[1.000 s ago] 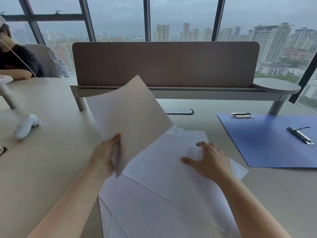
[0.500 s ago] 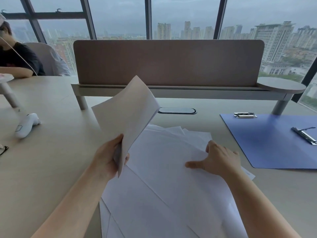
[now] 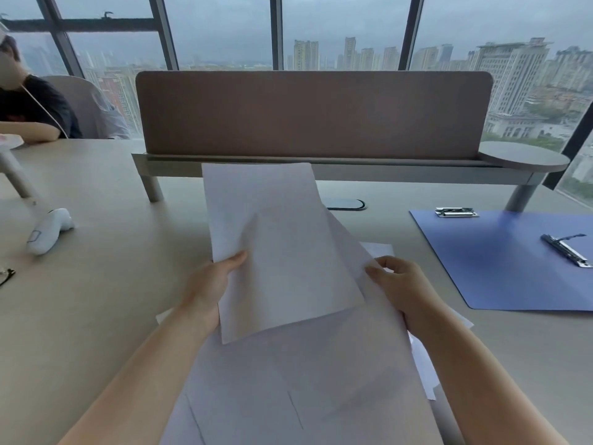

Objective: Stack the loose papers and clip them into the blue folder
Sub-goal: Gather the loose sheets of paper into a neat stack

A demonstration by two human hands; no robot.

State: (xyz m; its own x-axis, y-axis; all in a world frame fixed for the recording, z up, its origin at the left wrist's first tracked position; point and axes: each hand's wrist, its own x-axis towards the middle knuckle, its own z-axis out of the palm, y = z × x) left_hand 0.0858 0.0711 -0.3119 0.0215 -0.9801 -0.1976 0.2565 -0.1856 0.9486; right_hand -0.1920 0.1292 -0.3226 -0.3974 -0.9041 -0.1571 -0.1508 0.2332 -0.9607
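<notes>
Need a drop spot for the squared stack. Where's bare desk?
Bare desk between the white handheld device and the loose papers; a strip between papers and blue folder. Folder's near half is bare too. Crowded: centre, under both hands, and by the folder's clips.

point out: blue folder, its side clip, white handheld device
blue folder [image 3: 500,268]: head view, on its bare blue inner face.
side clip [image 3: 566,251]: head view, on the metal bar.
white handheld device [image 3: 48,231]: head view, on its body.
</notes>
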